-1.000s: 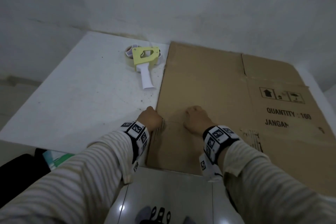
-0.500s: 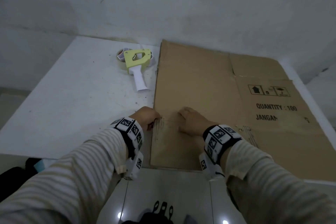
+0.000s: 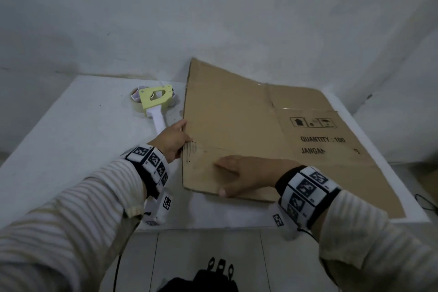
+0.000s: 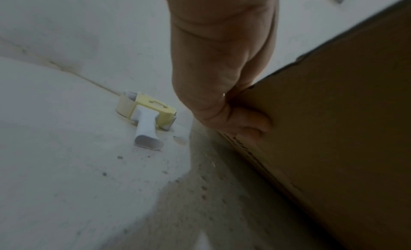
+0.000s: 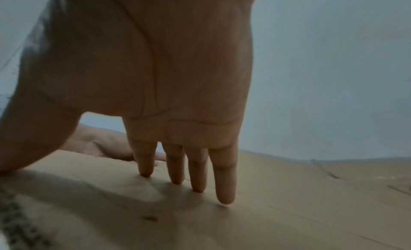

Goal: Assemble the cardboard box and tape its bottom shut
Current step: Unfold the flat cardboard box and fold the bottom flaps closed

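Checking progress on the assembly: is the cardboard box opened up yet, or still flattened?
Still flattened: the cardboard box is one flat sheet, only its left edge lifted by the left hand; the right hand presses it down.

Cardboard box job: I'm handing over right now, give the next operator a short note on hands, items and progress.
Left hand: grips the left edge of the flattened cardboard box, fingers curled under it, that edge raised off the table.
Right hand: open, straight fingers pressing down on the near part of the cardboard.
Tape dispenser: yellow with a white handle, lying untouched on the table just left of the box.
Done: only the left edge lifted; box not yet opened into shape.
Left: open the box, fold the bottom flaps, tape the bottom shut.
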### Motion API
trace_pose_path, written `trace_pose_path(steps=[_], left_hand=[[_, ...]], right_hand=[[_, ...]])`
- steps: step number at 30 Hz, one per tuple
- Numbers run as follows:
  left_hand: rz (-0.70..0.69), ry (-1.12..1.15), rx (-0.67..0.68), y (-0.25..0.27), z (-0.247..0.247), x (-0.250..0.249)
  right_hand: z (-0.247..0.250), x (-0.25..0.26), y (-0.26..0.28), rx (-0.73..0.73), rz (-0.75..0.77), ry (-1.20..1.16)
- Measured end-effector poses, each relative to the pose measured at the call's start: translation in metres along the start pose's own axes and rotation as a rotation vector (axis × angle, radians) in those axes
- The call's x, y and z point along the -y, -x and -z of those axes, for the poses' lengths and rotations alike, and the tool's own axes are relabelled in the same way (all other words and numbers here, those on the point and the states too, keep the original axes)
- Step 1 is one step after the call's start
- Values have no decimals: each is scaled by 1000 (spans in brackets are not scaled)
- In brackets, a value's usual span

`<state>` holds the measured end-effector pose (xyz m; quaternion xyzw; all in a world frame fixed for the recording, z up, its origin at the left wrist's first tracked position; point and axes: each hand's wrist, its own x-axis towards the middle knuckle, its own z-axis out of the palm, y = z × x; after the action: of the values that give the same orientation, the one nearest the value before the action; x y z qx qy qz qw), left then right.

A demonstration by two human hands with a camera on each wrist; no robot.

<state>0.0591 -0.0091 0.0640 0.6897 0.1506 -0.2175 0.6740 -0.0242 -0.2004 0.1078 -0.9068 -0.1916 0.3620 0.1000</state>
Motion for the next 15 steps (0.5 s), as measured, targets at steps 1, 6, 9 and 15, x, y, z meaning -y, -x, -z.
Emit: trace_pose_path(steps=[1, 6, 9, 15], left_hand=[[-7, 20, -1, 1, -1, -4], [-35, 95, 10, 10, -2, -17], [-37, 130, 31, 17, 1, -17], [-219, -20, 111, 33, 6, -28]], right_hand=[[2, 2, 5, -13, 1, 9], [21, 22, 34, -106, 6, 126], [40, 30, 46, -296, 36, 231], [82, 26, 75, -690, -33, 247]])
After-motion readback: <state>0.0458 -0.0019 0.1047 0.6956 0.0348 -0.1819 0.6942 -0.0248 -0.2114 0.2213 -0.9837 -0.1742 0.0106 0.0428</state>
